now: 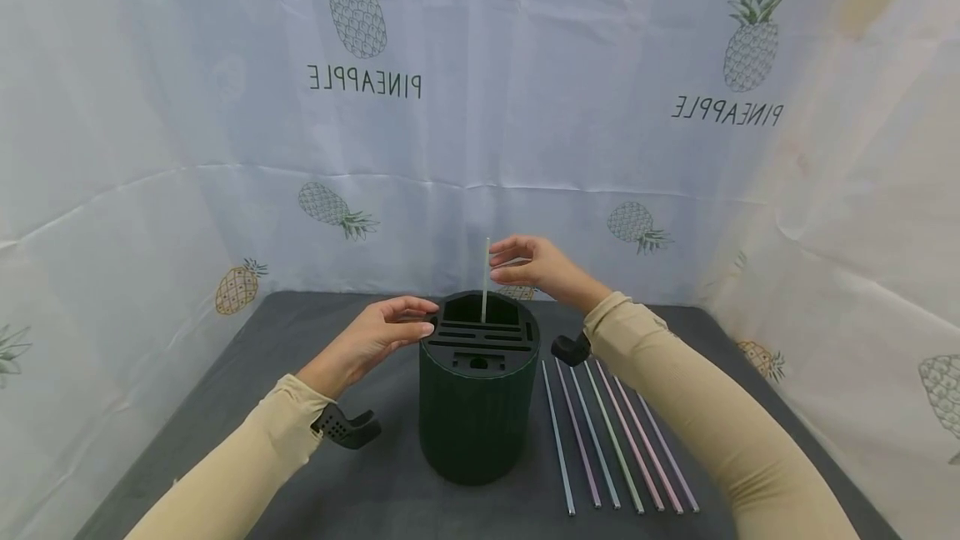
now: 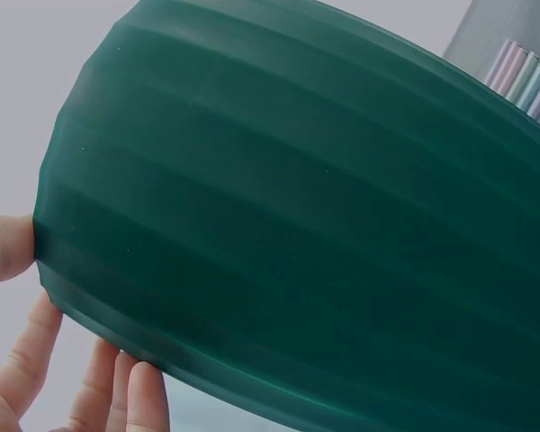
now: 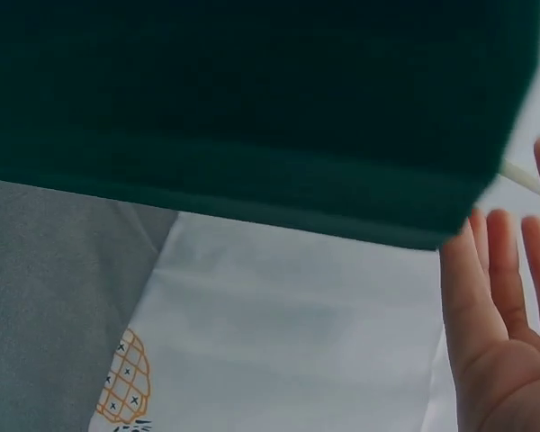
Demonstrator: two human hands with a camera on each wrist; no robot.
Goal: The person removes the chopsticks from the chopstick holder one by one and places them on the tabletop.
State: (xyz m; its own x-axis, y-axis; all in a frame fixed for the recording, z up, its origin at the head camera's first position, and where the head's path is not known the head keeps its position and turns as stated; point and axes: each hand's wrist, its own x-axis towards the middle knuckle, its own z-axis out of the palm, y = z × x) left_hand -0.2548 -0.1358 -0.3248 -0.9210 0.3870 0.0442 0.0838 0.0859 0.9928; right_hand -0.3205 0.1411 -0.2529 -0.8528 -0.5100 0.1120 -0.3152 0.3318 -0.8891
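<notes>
A dark green ribbed utensil holder point(image 1: 476, 415) with a black slotted top stands upright on the table. One pale chopstick point(image 1: 485, 277) rises from its large back compartment; the lower end is hidden inside. My right hand point(image 1: 528, 261) is just right of this chopstick, fingers extended and fingertips right beside it. In the right wrist view, the fingers point(image 3: 486, 270) are spread past the holder's rim. My left hand point(image 1: 371, 336) rests thumb and fingers on the left side of the rim. The left wrist view shows those fingers point(image 2: 94, 387) fairly straight along the edge.
Several pastel chopsticks point(image 1: 618, 440) lie side by side on the dark grey table point(image 1: 382, 473), right of the holder, partly under the right forearm. A white curtain point(image 1: 487, 123) with pineapple prints hangs behind and at both sides. Black camera mounts sit on both wrists.
</notes>
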